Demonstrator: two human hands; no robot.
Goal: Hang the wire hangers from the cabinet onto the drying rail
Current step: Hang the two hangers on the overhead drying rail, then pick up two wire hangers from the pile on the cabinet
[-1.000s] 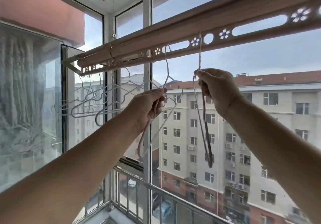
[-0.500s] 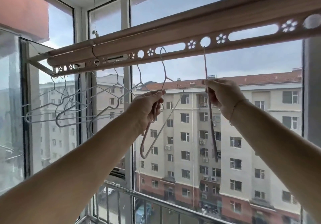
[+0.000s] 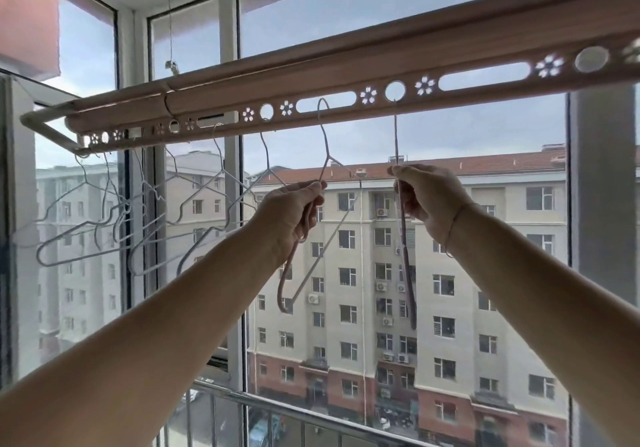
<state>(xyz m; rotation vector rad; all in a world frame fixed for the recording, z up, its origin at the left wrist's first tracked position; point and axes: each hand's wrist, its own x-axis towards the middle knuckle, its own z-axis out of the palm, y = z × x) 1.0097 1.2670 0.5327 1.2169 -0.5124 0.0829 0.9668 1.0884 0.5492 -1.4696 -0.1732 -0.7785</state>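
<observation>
Wire hangers [image 3: 407,273], thin, pale pink and white

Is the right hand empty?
No, the right hand pinches a pink hanger that reaches up to the drying rail.

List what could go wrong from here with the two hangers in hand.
1. The right hand holds the edge-on hanger with its hook just at the round hole in the rail. Whether it is seated is unclear, so letting go now may drop it.
2. The left hand holds the tilted hanger close beside the neighbouring white hanger. Their wires could tangle as it swings level.
</observation>
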